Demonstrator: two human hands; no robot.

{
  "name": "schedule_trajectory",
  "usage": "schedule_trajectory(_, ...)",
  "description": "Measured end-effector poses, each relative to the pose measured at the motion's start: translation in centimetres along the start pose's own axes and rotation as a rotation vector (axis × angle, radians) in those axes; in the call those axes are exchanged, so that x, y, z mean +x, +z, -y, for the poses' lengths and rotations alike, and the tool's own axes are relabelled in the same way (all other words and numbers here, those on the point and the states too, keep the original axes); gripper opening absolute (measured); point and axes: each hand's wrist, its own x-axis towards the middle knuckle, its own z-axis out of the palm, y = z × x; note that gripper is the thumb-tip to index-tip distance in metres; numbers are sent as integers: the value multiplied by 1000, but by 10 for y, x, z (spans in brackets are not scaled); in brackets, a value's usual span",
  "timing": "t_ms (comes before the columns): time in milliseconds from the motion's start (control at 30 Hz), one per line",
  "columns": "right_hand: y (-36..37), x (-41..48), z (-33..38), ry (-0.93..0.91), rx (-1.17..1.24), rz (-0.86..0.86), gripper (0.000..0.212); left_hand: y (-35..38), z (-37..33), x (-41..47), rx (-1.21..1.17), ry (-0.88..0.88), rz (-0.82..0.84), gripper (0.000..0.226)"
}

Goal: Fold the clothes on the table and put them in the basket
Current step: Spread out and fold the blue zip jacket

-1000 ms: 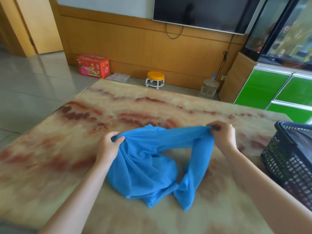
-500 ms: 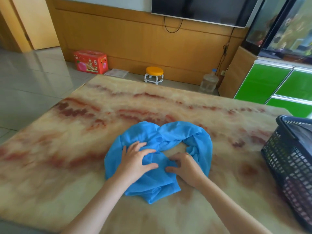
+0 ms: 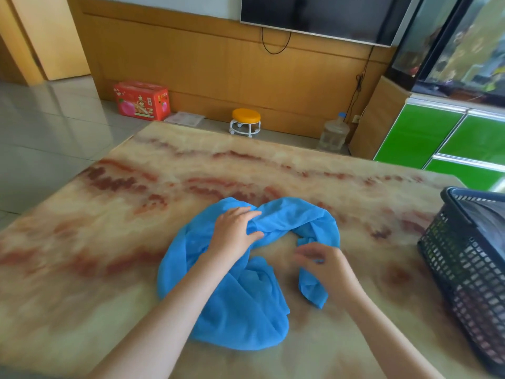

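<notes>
Blue cloth — red-veined cream table.

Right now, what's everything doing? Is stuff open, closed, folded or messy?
blue cloth: crumpled, not folded, lying on the table.
left hand: grips a fold of the blue cloth.
right hand: blurred, fingers curled over the blue cloth; hold unclear.
basket: upright on the table, blue cloth not in it.
TV: screen dark.
red box: closed, on the floor.
</notes>
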Motion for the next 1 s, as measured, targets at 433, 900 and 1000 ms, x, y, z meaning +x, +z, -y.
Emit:
schedule_trajectory(433,-21,33,-40,231,-272,-276,9,6,16,39,-562,-331,-239,10)
schedule_trajectory(900,56,91,137,-122,498,108,12,-84,100,28,-968,-657,-584,25)
schedule_trajectory(1000,101,90,157,-268,353,345,12,-96,124,11,-805,-684,-598,15)
